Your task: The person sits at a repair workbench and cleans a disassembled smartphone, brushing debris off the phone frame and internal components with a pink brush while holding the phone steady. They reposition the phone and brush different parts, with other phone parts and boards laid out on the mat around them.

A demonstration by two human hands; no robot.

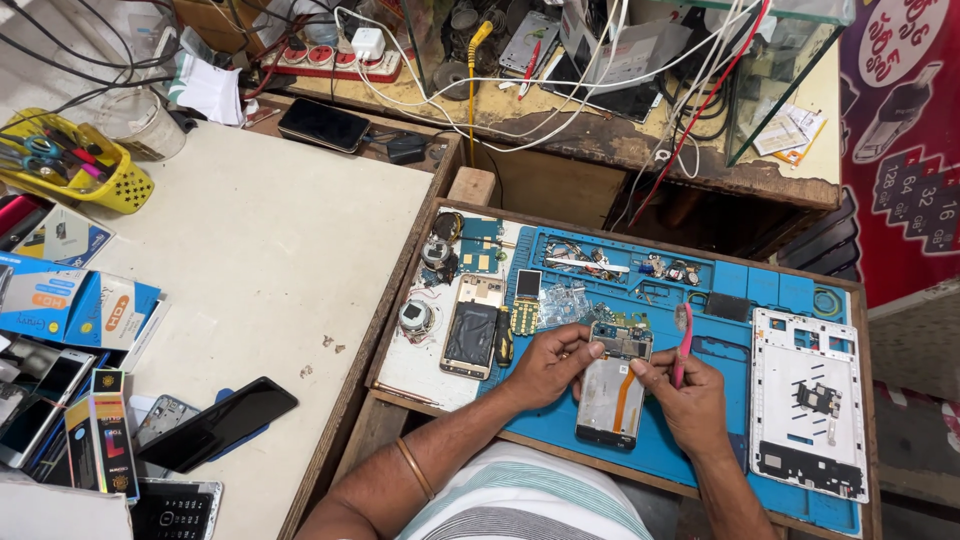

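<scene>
Blue mat (760, 290) – white frame (810, 400) – pink tool (684, 335), yellow basket (120, 185); shirt (520, 500) striped, seemingly white-green.

The lower end of the opened phone (612, 395) is partly hidden behind the right hand (690, 400), and the pink tool (683, 340) is covered along its lower part by the same hand. The small parts (620, 265) in the blue mat's (560, 420) trays are too small to be told apart. At the surface's near-left corner, a keypad phone (175, 510) is cut off by the bottom edge.
</scene>
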